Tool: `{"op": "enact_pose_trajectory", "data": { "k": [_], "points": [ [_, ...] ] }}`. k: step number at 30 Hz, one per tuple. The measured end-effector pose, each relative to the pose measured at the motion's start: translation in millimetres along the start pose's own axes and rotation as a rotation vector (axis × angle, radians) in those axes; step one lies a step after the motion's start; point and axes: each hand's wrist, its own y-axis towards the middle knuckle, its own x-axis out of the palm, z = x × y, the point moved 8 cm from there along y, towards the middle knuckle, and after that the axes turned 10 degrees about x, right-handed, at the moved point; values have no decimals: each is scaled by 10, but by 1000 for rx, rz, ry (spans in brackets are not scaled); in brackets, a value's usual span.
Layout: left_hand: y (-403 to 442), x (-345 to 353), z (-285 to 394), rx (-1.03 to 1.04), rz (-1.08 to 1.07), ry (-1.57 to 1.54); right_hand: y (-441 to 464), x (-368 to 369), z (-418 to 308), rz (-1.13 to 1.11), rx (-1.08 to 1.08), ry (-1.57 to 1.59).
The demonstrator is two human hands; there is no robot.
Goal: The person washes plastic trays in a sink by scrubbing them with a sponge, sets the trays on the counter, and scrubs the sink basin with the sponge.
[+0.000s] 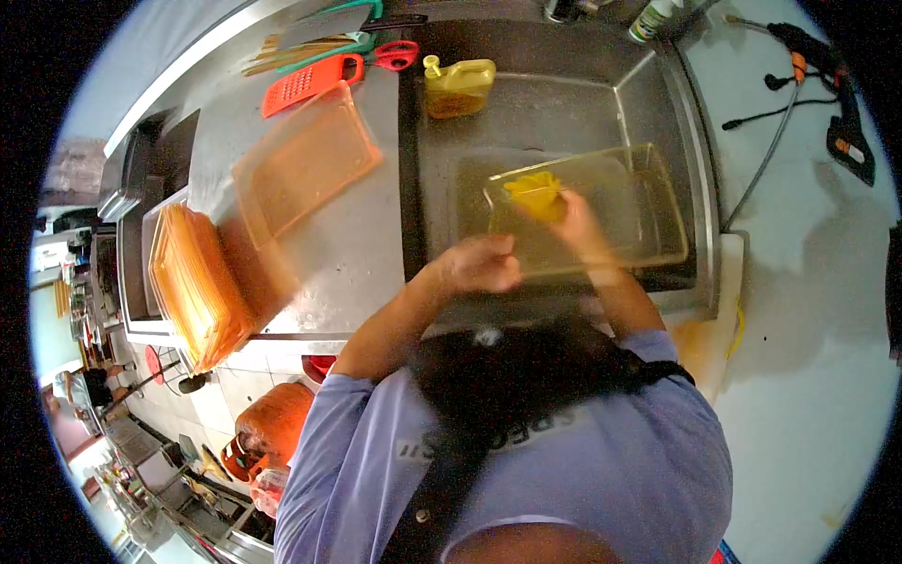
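Observation:
Over the metal sink (554, 99), a clear yellowish rectangular container (620, 202) is held tilted. My left hand (484, 264) has its fingers closed on the container's near left corner. My right hand (571, 218) holds a yellow cloth or sponge (536, 195) against the container, near its left end. Both hands are slightly blurred. On the counter to the left lies a translucent orange lid or tray (305, 164). Beyond it, a stack of similar orange trays (195, 282) stands at the counter's left end.
A yellow jug (459, 88) stands at the sink's far left corner. Red scissors (396, 55), a red grater (305, 86) and a knife (393, 23) lie at the counter's back. A white-green bottle (652, 21) is behind the sink. A black spray gun (816, 58) hangs right.

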Motion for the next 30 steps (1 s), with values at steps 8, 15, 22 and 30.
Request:
{"op": "enact_pose_trajectory", "data": {
  "k": [8, 15, 22, 30],
  "points": [
    [-374, -512, 554, 309, 371, 637, -93, -753, 820, 68, 446, 1089],
    [-1305, 650, 1217, 940, 680, 1948, -151, 56, 1761, -305, 651, -241],
    [-2439, 120, 1331, 1211, 1032, 1094, -252, 955, 1752, -653, 262, -1204],
    [-4105, -401, 1120, 1666, 1078, -81, -399, 1223, 1693, -772, 117, -1464]
  ]
}}
